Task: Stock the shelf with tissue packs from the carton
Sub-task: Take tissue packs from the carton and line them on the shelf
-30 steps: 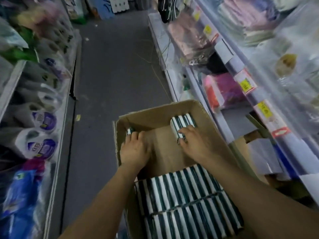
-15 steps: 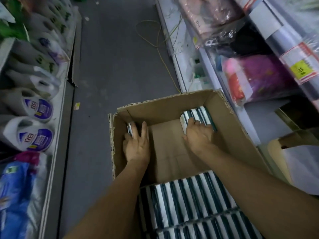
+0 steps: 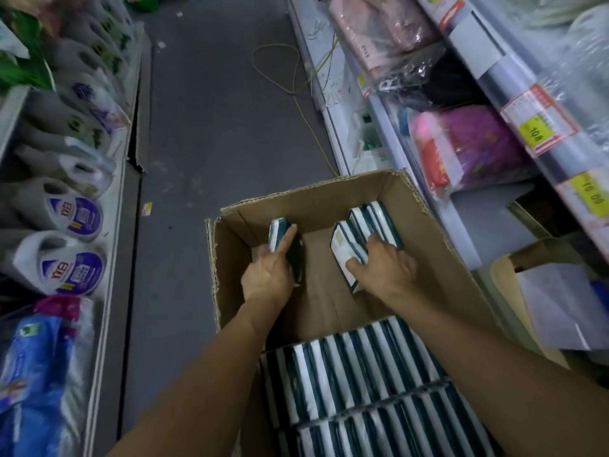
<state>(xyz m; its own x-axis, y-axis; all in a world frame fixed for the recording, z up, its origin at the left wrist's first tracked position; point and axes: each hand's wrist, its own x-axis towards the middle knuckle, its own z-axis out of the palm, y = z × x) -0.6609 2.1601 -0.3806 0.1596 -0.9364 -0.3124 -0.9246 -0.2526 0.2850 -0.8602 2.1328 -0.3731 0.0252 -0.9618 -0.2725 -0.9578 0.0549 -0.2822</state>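
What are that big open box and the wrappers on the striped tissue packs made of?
The carton: brown corrugated cardboard, matte, with ragged torn top edges. The tissue packs: likely thin plastic film, since their white and teal wrappers show a slight sheen; coated paper can't be excluded.

Head-worn wide-angle view, looking steeply down and forward, close over an open brown cardboard carton in a shop aisle.

Dim, soft, blurred, warped edges
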